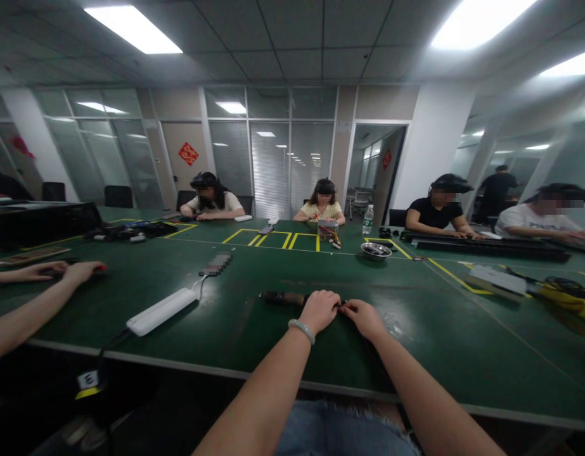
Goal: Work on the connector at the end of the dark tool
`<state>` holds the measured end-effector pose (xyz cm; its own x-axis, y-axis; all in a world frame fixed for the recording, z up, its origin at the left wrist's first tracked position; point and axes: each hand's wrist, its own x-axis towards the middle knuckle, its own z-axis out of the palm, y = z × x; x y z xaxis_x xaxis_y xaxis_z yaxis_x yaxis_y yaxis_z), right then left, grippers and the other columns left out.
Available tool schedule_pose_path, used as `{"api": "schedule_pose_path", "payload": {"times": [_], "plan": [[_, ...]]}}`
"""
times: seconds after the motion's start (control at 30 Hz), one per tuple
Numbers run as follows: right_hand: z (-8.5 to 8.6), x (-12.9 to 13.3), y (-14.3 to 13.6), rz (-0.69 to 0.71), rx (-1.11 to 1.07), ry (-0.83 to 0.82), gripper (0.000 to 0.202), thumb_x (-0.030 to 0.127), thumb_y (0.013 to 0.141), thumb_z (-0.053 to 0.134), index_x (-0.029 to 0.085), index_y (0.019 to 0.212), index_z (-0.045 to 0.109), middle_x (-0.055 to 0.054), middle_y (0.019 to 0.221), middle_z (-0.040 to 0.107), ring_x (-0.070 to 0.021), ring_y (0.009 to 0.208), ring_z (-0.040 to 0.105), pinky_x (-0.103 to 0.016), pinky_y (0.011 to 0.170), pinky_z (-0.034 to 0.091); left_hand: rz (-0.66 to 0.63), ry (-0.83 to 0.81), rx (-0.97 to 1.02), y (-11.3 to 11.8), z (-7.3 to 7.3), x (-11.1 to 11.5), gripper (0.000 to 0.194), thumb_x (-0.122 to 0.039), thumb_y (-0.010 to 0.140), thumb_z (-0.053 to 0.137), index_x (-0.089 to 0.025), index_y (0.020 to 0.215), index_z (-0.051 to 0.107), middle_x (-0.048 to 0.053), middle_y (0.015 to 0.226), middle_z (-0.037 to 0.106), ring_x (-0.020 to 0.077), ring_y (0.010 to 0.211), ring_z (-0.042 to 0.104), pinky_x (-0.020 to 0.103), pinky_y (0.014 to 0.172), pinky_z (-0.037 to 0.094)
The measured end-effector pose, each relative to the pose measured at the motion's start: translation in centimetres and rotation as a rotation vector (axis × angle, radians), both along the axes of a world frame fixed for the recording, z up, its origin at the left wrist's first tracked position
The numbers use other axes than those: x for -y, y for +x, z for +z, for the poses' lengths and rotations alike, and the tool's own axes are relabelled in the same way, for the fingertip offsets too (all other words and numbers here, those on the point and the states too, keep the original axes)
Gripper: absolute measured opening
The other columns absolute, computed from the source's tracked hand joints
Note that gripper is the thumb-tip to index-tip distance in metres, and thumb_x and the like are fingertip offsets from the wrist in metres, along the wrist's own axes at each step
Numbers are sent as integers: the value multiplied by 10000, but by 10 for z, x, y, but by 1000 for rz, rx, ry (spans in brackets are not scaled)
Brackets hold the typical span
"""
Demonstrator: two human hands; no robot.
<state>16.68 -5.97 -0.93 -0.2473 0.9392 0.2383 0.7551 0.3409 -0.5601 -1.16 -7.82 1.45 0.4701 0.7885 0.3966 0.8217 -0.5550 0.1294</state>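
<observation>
A dark, slim corded tool that looks like an electric screwdriver (283, 297) lies on the green table, its narrow metal tip pointing left. My left hand (323, 309), with a pale bangle at the wrist, is closed over the tool's rear part and hides it. Just to the right, my right hand (366, 318) pinches at the tool's back end, where the cord seems to join. Between those fingertips the detail is too small to make out. A dark cord (378, 361) runs from there down over the table's front edge.
Left of me are a white oblong box (163, 310) with cables and a co-worker's hands (66, 271). Ahead stand a metal bowl (376, 252) and a water bottle (368, 220). A pale box (496, 282) and yellow bundle (570, 297) lie right. Several people sit opposite.
</observation>
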Motion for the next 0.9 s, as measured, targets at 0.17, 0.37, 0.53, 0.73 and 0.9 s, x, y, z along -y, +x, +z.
{"api": "schedule_pose_path", "payload": {"times": [0.17, 0.37, 0.53, 0.73, 0.9], "plan": [[-3, -5, 2, 8, -20, 6, 273, 396, 857, 506, 208, 786, 692, -22, 800, 682, -188, 770, 609, -267, 681, 410, -4, 2, -12, 0, 1, -4, 123, -230, 903, 526, -204, 1001, 595, 32, 991, 628, 197, 973, 553, 334, 862, 402], [-6, -8, 3, 3, -46, -21, 296, 421, 856, 500, 207, 829, 703, -38, 868, 686, -196, 804, 605, -274, 689, 422, -15, -11, 7, -1, -3, -6, 126, -224, 916, 507, -213, 1010, 590, 21, 1015, 627, 188, 984, 549, 327, 876, 396], [-7, -8, 5, 3, -72, -34, 286, 429, 845, 534, 207, 843, 715, -36, 906, 694, -198, 820, 610, -276, 711, 429, -21, -9, 31, 0, -8, -9, 116, -224, 912, 508, -206, 979, 601, 30, 997, 627, 198, 974, 545, 334, 875, 388], [-11, -12, 7, -26, -98, -46, 248, 415, 826, 593, 214, 837, 738, -31, 919, 709, -185, 798, 621, -261, 714, 434, -44, -9, 58, 0, -13, -13, 115, -247, 921, 504, -198, 964, 599, 33, 1007, 627, 201, 981, 540, 339, 878, 379], [-11, -12, 8, -54, -112, -59, 278, 444, 818, 603, 207, 842, 746, -30, 856, 717, -173, 711, 618, -248, 628, 428, -45, -2, 62, 0, -13, -14, 124, -253, 921, 505, -197, 987, 594, 36, 1014, 631, 199, 971, 552, 330, 864, 388]]}}
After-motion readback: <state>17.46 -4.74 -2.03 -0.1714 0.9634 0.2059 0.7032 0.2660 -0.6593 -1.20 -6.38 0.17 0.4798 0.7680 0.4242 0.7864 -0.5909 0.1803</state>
